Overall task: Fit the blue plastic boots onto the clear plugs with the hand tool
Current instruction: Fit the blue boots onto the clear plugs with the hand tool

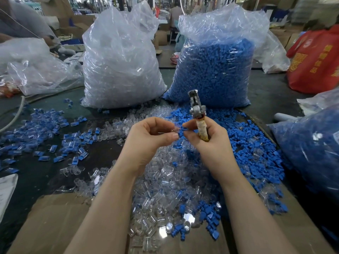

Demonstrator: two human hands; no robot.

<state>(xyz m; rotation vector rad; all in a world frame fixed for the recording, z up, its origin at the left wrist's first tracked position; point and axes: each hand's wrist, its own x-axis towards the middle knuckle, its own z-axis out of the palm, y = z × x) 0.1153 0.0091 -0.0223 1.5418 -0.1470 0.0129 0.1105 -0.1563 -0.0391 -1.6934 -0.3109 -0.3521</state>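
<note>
Pinched in the left hand [150,136] grip is a clear plug [176,128]; a blue boot [182,132] and the hand tool [199,114] are gripped by the right hand [203,137]. Fitted pieces [55,136] are heaped on the table [271,88] at left; large loose piles remain.

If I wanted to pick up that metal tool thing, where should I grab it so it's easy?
Probably by the wrapped handle, the way the right hand grips it now. It is the long, padded part, thick enough for fingers to curl round. Come from the side, below the metal head, which stands upright, looks hard and jointed, and has to stay free for the work.
</note>
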